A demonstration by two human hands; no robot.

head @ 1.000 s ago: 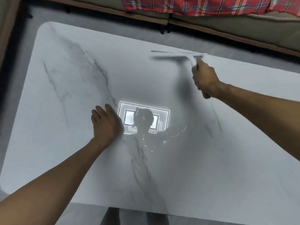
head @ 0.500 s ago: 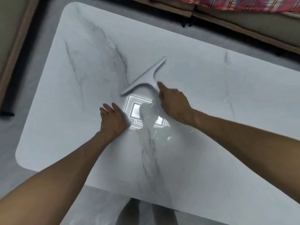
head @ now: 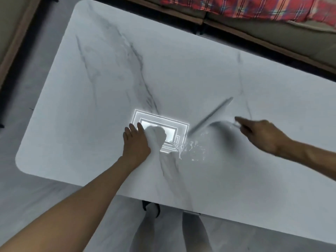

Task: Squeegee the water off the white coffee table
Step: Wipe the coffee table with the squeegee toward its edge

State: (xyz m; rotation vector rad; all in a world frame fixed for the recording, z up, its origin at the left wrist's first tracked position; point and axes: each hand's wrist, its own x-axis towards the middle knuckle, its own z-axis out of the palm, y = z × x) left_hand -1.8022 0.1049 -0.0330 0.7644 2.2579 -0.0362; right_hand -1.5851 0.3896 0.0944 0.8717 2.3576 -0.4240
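The white marble-patterned coffee table (head: 109, 88) fills most of the view. My right hand (head: 261, 135) grips the handle of a pale squeegee (head: 211, 115), whose blurred blade lies slanted on the tabletop right of centre. Glinting water (head: 192, 146) sits in streaks and drops just below the blade's lower end. My left hand (head: 136, 140) rests flat on the tabletop, fingers together, beside the bright reflection of a ceiling light (head: 160, 131).
A sofa edge with a wooden base (head: 254, 33) and a red plaid blanket (head: 254, 8) runs along the far side. Grey floor (head: 27, 197) surrounds the table. My legs (head: 172, 233) stand at the near edge.
The squeegee swept from the far right edge towards the centre near my left hand, then back to the right, leaving water streaks. My left hand stayed planted.
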